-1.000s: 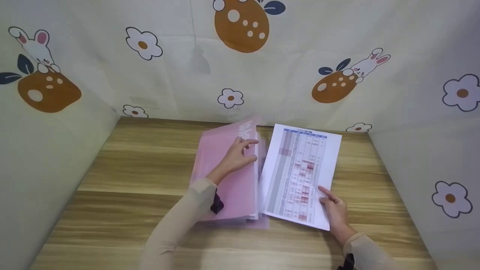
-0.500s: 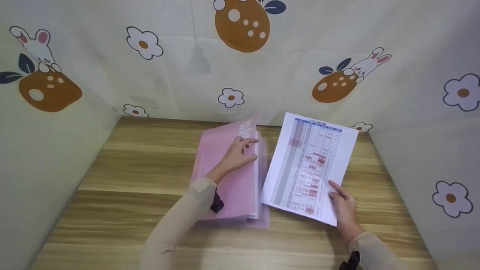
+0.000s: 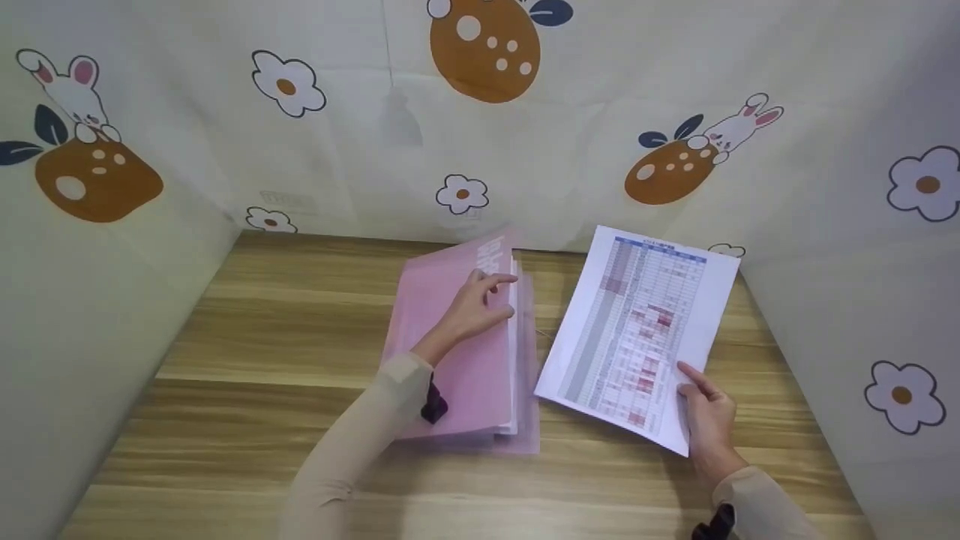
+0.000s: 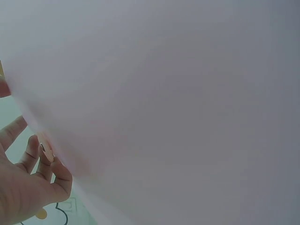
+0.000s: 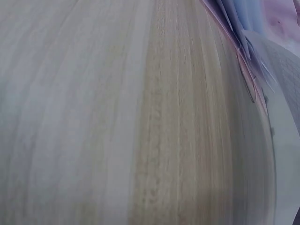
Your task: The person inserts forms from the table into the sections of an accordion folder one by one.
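A pink folder (image 3: 459, 397) lies at the middle of the wooden table, its cover tilted up along the right side over white pages and clear sleeves. My left hand (image 3: 471, 307) holds the cover at its right edge, thumb and fingers curved there. In the left wrist view the pale pink cover (image 4: 178, 117) fills most of the frame, with the left hand (image 4: 33, 178) at its edge. To the right, my right hand (image 3: 711, 420) grips the lower right edge of a printed sheet of paper (image 3: 637, 330), thumb on top, other fingers hidden beneath.
The wooden tabletop (image 3: 247, 337) extends on both sides of the folder. Light fabric walls (image 3: 352, 142) with printed rabbits and flowers enclose it at the back and sides. In the right wrist view, folder edges (image 5: 229, 23) show at the upper right.
My right hand has drawn the printed sheet rightward, away from the folder, so a gap now separates them. The left hand and folder stay nearly still.
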The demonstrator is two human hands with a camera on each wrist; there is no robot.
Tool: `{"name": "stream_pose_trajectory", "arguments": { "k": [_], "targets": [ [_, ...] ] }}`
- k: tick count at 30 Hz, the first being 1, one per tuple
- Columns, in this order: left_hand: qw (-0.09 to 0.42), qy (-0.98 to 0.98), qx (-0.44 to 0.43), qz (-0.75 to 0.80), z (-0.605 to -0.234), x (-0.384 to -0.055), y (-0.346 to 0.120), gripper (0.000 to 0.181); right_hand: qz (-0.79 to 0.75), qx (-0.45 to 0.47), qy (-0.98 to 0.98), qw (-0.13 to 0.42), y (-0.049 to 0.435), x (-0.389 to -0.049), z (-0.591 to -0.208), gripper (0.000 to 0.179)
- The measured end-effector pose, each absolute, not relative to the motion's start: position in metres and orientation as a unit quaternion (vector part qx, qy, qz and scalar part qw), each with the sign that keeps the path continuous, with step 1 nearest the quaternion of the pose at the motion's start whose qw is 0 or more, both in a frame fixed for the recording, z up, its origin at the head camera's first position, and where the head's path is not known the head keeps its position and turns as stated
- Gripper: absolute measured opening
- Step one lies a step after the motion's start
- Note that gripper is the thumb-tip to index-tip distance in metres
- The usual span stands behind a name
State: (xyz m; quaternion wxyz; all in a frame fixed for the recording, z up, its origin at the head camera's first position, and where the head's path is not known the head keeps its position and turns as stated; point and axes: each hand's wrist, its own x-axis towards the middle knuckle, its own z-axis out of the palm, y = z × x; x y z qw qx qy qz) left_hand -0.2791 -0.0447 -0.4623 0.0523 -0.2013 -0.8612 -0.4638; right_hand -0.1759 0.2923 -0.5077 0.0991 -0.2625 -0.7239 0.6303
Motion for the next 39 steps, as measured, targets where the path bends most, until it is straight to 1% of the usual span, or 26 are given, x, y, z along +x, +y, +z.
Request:
{"name": "stream_pose_trajectory", "arguments": {
  "k": [9, 15, 22, 25, 33, 39],
  "targets": [
    [0.043, -0.861, -0.191, -0.469, -0.462, -0.279, -0.044, 0.048, 0.629, -0.253, -0.733, 0.054, 0.296, -0.168, -0.514, 0.04],
    [0.042, -0.861, -0.193, -0.469, -0.462, -0.279, -0.044, 0.049, 0.632, -0.257, -0.73, 0.049, 0.289, -0.16, -0.521, 0.042],
    [0.046, -0.86, -0.195, -0.468, -0.462, -0.279, -0.044, 0.048, 0.662, -0.246, -0.705, 0.068, 0.278, -0.15, -0.531, 0.044],
    [0.043, -0.861, -0.193, -0.469, -0.462, -0.279, -0.044, 0.048, 0.676, -0.237, -0.695, 0.062, 0.273, -0.147, -0.534, 0.044],
    [0.033, -0.862, -0.184, -0.472, -0.462, -0.279, -0.043, 0.049, 0.702, -0.224, -0.676, 0.023, 0.256, -0.148, -0.534, 0.045],
    [0.024, -0.863, -0.179, -0.472, -0.462, -0.279, -0.044, 0.048, 0.704, -0.224, -0.673, 0.02, 0.244, -0.156, -0.534, 0.044]
  ]
}}
